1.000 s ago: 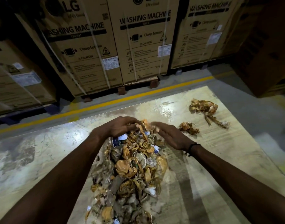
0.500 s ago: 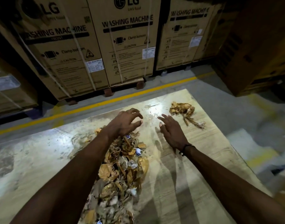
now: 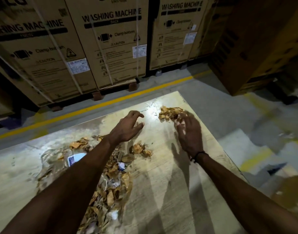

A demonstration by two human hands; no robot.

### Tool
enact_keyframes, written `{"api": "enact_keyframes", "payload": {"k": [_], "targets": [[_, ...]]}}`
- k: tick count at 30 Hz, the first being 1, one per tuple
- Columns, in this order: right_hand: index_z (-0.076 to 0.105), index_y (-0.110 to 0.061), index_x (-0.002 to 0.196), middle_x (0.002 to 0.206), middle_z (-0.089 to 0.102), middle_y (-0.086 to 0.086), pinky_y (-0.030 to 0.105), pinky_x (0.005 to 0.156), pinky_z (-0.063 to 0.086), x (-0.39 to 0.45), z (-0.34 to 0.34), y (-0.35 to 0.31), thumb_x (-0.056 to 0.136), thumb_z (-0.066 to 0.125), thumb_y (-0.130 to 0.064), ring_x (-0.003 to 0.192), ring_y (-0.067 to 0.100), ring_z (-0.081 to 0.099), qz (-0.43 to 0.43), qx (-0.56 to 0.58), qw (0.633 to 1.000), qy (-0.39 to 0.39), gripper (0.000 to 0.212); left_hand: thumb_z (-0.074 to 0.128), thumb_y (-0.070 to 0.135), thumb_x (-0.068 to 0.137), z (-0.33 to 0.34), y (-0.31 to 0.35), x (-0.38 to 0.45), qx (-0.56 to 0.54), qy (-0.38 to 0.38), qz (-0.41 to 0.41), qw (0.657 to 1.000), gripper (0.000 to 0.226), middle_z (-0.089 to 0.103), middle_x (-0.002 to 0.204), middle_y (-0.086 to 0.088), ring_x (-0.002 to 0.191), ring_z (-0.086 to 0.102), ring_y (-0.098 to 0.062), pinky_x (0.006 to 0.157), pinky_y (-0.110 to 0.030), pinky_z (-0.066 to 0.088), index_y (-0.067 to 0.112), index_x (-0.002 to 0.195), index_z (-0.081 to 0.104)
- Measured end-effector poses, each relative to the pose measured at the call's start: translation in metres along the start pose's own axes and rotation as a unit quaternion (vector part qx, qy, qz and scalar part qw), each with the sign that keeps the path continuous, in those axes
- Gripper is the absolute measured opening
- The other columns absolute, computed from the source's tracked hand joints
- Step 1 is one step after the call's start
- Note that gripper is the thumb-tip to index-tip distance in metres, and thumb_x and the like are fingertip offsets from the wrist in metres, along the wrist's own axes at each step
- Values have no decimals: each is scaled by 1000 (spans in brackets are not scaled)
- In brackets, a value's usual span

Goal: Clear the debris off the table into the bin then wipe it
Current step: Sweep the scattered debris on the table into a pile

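Note:
A long heap of brown, crumpled debris (image 3: 111,183) with scraps of paper and plastic lies down the middle of the pale wooden table (image 3: 170,191), partly under my left forearm. A smaller clump (image 3: 141,149) sits just right of it. Another brown clump (image 3: 169,113) lies near the table's far right corner. My left hand (image 3: 126,128) hovers over bare table beyond the heap, fingers spread and curled, holding nothing. My right hand (image 3: 189,134) is blurred, fingers apart, its fingertips at the near edge of the far clump. No bin is in view.
Strapped washing machine cartons (image 3: 111,43) on pallets stand across the aisle behind a yellow floor line (image 3: 94,109). More dark cartons (image 3: 256,48) rise at the right. The table's right edge (image 3: 229,154) drops to grey floor.
Both hands have left the main heap and moved outward toward the far right corner. My right hand has reached the far clump. The view has shifted, so the heap sits lower left.

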State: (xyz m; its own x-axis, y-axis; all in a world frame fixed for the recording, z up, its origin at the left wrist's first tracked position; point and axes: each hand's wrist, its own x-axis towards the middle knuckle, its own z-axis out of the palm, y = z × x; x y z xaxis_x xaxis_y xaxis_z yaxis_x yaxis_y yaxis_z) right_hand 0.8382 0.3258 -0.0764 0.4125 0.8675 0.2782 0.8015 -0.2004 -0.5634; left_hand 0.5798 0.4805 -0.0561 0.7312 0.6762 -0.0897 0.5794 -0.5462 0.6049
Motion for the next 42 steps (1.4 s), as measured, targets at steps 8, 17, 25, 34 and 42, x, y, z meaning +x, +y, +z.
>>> {"api": "enact_keyframes", "payload": {"k": [8, 17, 25, 34, 42], "targets": [[36, -23, 159, 170, 25, 7, 45, 127, 22, 56, 15, 44, 105, 36, -52, 158, 22, 20, 76, 59, 994, -50, 61, 46, 56, 101, 37, 19, 64, -13, 4, 62, 998, 69, 24, 172, -3, 152, 36, -25, 120, -51, 35, 34, 163, 26], [34, -20, 161, 169, 29, 0, 46, 129, 11, 45, 60, 14, 105, 25, -48, 160, 22, 15, -15, -18, 992, -123, 63, 41, 52, 104, 55, 0, 71, 124, -53, 105, 985, 62, 26, 171, -3, 156, 28, -26, 122, -61, 25, 36, 163, 32], [37, -19, 159, 170, 27, 1, 48, 129, 13, -3, 76, -29, 107, 24, -46, 160, 25, 14, -30, -27, 989, -141, 60, 36, 56, 100, 8, -21, 18, 134, -140, 112, 975, 65, 35, 167, -10, 153, 33, -25, 121, -42, 31, 33, 160, 40], [47, -21, 154, 166, 36, -1, 46, 129, 13, -70, 94, -93, 107, 25, -48, 160, 21, 16, 5, 71, 989, -128, 59, 49, 47, 108, -90, -52, -80, 2, -70, 38, 997, 36, 64, 140, 5, 127, 57, -11, 110, -34, 42, 31, 132, 70], [38, -20, 160, 169, 30, 1, 35, 130, 8, -101, 102, -133, 103, 24, -61, 158, 13, 16, 36, 132, 982, -134, 72, 58, 31, 108, -124, -121, -189, -35, 66, -26, 997, 26, 64, 134, 2, 123, 53, -6, 100, -22, 38, 22, 128, 71]]}}
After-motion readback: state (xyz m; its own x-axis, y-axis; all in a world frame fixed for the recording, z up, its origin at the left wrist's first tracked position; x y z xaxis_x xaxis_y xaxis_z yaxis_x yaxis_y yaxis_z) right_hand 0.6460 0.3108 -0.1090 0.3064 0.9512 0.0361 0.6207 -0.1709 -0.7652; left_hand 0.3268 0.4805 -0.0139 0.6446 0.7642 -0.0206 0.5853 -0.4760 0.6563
